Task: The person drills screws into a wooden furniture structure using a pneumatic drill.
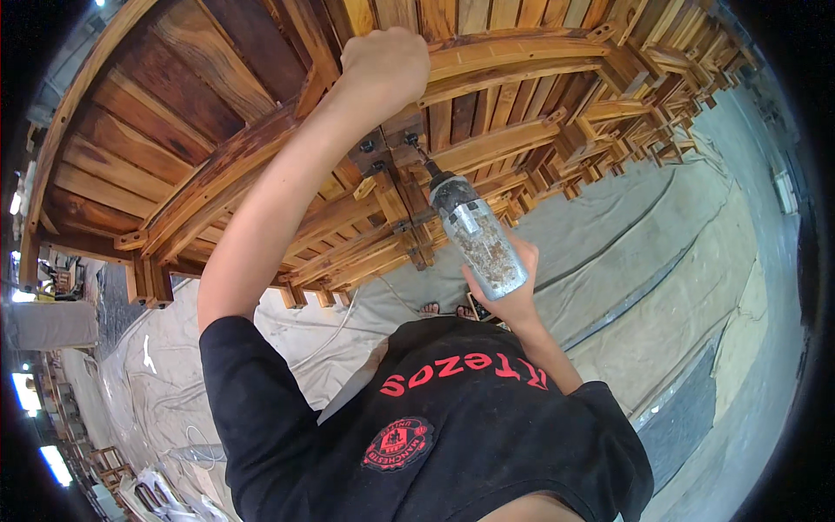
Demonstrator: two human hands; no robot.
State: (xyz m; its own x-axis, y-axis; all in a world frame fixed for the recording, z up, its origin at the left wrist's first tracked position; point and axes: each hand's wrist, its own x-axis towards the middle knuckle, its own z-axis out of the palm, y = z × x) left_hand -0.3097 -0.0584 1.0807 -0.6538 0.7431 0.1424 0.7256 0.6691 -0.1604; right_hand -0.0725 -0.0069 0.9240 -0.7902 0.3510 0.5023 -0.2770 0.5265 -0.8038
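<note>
My right hand [520,265] is wrapped round a worn, silver power driver [483,248] with a black nose. Its thin shank points up to the black metal fittings [374,157] where wooden rails meet; I cannot tell whether the tip touches a fastener. My left hand [387,65] is closed in a fist against the curved wooden rail [513,54] beyond the driver. The fingers curl away from view, so what they hold, if anything, is hidden. Both hands are at a large slatted wooden piece [174,113] with brown, varied grain.
More slatted wooden pieces [574,139] stand in a row toward the upper right. Wrinkled pale sheeting [609,235] covers the floor, with a thin hose or cord [335,326] across it. My feet [448,309] show below the work. A grey block-like object [54,325] stands at the left.
</note>
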